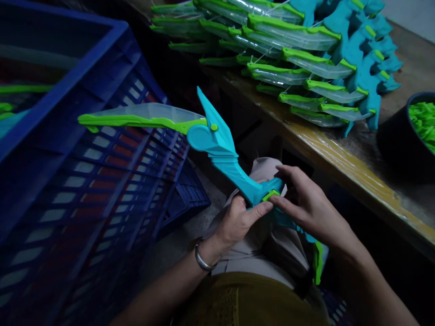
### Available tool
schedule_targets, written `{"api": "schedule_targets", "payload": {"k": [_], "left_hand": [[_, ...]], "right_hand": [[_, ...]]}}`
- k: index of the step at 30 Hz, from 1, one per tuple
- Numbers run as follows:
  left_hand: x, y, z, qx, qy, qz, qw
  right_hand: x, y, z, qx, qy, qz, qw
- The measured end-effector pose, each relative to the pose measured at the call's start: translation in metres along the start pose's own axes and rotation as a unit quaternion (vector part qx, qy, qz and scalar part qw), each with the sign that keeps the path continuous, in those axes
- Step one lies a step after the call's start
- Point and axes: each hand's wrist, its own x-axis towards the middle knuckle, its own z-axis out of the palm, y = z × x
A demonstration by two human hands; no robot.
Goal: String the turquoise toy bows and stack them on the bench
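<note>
A turquoise toy bow (224,154) lies slantwise over my lap, its lime-green and clear limb (142,117) reaching out to the left. My left hand (241,217) is wrapped round the middle of the bow, thumb on top beside a small lime-green piece (270,195). From the other side my right hand (306,203) closes on the same middle part, its thumb at the green piece and its index finger on the turquoise end. The bow's other limb (317,262) shows below my right wrist, partly hidden by it.
On the left stands a large blue plastic crate (117,34) with similar green and turquoise parts inside. Several toy bows (306,68) are stacked on the workbench (322,158). A black tub (394,136) of small green pieces (423,120) sits at the right.
</note>
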Motion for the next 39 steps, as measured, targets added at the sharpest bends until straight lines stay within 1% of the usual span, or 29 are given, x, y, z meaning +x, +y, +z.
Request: {"api": "schedule_targets", "payload": {"k": [2,3,5,8,10,13,15,18,20,23,26,29,33,36,39], "left_hand": [[-0.002,0.002,-0.003,0.040,-0.005,0.005,0.999],[-0.002,0.002,-0.005,0.056,-0.004,0.006,0.998],[-0.003,-0.002,-0.009,0.070,0.005,0.001,0.998],[-0.003,-0.011,-0.011,0.063,0.022,-0.009,0.998],[-0.003,-0.016,-0.011,0.064,0.034,-0.016,0.997],[0.000,-0.015,-0.007,0.077,0.041,-0.023,0.996],[0.003,-0.010,-0.004,0.081,0.042,-0.024,0.996],[0.007,-0.004,0.000,0.079,0.047,-0.021,0.996],[0.010,-0.002,-0.001,0.080,0.037,-0.025,0.996],[0.013,-0.002,-0.005,0.076,0.015,-0.035,0.996],[0.014,-0.003,-0.009,0.063,0.007,-0.050,0.997],[0.014,-0.005,-0.012,0.040,-0.003,-0.051,0.998],[0.013,-0.008,-0.013,0.033,0.010,-0.051,0.998],[0.012,-0.008,-0.013,0.041,0.026,-0.054,0.997],[0.012,-0.006,-0.012,0.049,0.027,-0.052,0.997]], "right_hand": [[0.005,0.008,-0.002,0.059,-0.078,0.023,0.995],[0.007,0.012,-0.002,0.076,-0.097,0.036,0.992],[0.010,0.019,0.001,0.093,-0.101,0.056,0.989],[0.014,0.025,0.007,0.113,-0.097,0.066,0.987],[0.017,0.027,0.009,0.122,-0.113,0.074,0.983],[0.022,0.030,0.006,0.138,-0.155,0.105,0.973],[0.024,0.033,0.003,0.153,-0.170,0.120,0.966],[0.022,0.036,0.001,0.173,-0.158,0.115,0.965],[0.019,0.036,0.001,0.177,-0.147,0.106,0.967],[0.012,0.032,0.005,0.149,-0.097,0.087,0.980],[0.005,0.029,0.010,0.110,-0.036,0.033,0.993],[0.000,0.030,0.014,0.098,-0.007,-0.026,0.995],[-0.001,0.032,0.015,0.099,-0.009,-0.030,0.995],[0.003,0.030,0.013,0.095,-0.015,-0.023,0.995],[0.009,0.029,0.010,0.104,-0.023,-0.021,0.994]]}}
